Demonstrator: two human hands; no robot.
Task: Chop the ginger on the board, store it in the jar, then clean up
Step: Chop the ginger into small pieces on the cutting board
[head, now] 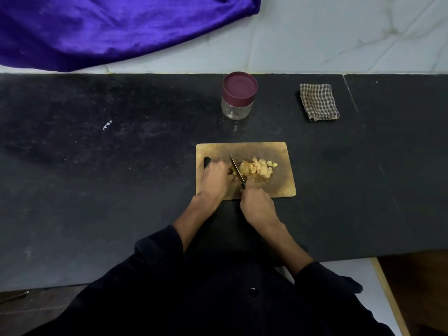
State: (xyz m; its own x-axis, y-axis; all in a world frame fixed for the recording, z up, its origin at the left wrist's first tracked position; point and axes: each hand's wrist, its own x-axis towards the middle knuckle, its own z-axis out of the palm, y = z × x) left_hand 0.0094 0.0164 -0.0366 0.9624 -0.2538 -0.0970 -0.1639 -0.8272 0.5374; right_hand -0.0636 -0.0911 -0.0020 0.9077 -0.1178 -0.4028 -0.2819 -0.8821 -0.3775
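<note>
A pile of chopped ginger (257, 169) lies in the middle of a wooden board (278, 183), just right of centre in the frame. The right hand (257, 206) grips a knife (237, 170), fingers curled round its handle, the blade angled across the pile's left edge. The left hand (216, 178) rests on the board with fingers curled against the ginger. Above the board stands a clear jar (236, 105), its maroon lid (240, 87) on. A folded checked cloth (318, 101) lies to the upper right on the dark surface (97, 178). Purple fabric (109, 27) fills the upper left.
</note>
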